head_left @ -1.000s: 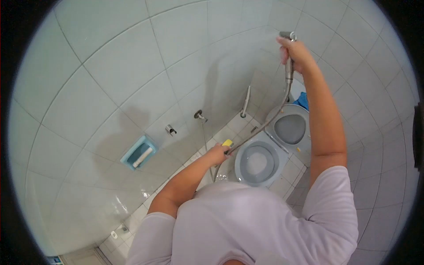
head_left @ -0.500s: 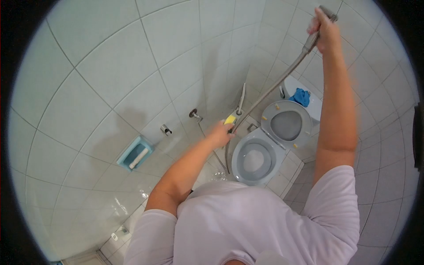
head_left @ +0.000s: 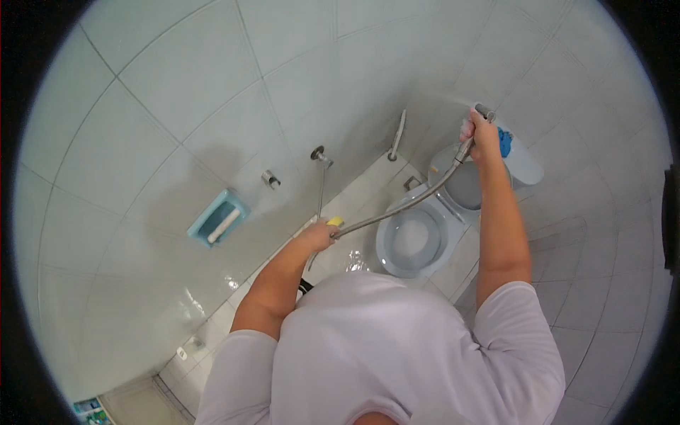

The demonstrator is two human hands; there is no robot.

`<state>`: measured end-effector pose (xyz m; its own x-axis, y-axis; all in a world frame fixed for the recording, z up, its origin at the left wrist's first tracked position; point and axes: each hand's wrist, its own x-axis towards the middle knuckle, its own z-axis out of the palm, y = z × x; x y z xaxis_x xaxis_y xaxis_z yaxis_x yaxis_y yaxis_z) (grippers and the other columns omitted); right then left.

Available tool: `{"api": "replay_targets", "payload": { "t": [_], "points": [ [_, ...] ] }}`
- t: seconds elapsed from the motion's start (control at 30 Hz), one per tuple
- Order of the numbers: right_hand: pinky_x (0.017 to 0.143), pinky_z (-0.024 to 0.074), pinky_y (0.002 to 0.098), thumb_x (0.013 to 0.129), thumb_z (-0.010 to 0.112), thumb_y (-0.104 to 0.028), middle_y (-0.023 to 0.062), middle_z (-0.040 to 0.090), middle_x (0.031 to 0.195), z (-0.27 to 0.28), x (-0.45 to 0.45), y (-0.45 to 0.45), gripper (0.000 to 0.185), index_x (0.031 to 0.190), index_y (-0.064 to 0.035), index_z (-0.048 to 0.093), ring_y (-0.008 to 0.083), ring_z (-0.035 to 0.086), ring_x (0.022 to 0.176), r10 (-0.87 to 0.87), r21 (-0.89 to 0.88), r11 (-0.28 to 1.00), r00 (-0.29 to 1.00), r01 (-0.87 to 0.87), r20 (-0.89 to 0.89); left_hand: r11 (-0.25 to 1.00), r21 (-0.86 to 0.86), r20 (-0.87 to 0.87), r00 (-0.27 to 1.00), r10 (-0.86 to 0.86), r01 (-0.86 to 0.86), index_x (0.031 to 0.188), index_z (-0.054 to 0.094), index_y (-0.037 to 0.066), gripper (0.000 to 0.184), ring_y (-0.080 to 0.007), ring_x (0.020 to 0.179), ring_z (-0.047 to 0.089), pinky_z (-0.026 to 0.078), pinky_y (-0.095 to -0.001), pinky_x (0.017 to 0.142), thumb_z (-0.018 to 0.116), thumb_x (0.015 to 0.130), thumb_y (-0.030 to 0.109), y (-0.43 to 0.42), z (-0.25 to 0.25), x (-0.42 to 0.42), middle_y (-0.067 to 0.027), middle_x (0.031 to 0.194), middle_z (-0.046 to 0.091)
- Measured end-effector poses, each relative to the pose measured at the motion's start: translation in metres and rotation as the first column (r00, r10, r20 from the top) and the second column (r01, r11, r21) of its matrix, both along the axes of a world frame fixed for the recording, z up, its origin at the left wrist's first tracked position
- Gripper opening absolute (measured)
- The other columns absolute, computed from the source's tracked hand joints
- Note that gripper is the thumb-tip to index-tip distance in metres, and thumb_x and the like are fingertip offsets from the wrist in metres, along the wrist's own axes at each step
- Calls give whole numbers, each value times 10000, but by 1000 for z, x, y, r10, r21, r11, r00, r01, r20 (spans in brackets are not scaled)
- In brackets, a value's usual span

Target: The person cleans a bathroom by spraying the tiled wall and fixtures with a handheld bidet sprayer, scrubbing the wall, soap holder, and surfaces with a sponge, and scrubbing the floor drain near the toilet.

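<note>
The right hand (head_left: 484,138) is wrapping the sprayer (head_left: 485,111); the left hand (head_left: 322,235) is clasping hose (head_left: 400,207) and sponge (head_left: 336,222), any tug risking dropping the sponge.

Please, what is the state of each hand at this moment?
Left hand: closed, holding the metal hose and a yellow sponge-like object.
Right hand: closed around the handheld sprayer.

Blue wall holder (head_left: 208,217), white bar (head_left: 224,226) inside (slanted); metal bracket (head_left: 270,180) near it.
</note>
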<state>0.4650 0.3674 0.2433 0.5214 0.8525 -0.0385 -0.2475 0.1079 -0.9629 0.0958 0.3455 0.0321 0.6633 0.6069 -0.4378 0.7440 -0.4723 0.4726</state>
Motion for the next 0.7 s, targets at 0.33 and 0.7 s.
{"api": "replay_targets", "payload": {
  "t": [0.33, 0.7],
  "points": [
    [391, 339, 284, 798, 500, -177, 18, 372, 462, -34, -44, -5, 210, 629, -81, 419, 135, 382, 401, 192, 34, 981, 975, -189, -115, 986, 83, -91, 984, 152, -145, 946, 566, 172, 230, -312, 924, 482, 405, -383, 776, 551, 717, 163, -13, -13, -44, -144, 1026, 442],
    [386, 339, 282, 790, 516, -172, 7, 363, 470, -66, -52, 1, 186, 649, -90, 427, 128, 372, 398, 225, -125, 960, 956, -250, -187, 994, 91, -237, 969, 75, -54, 939, 575, 249, 244, -294, 873, 506, 427, -358, 753, 529, 723, 146, -31, -7, -56, -114, 1043, 425]
  ]
}}
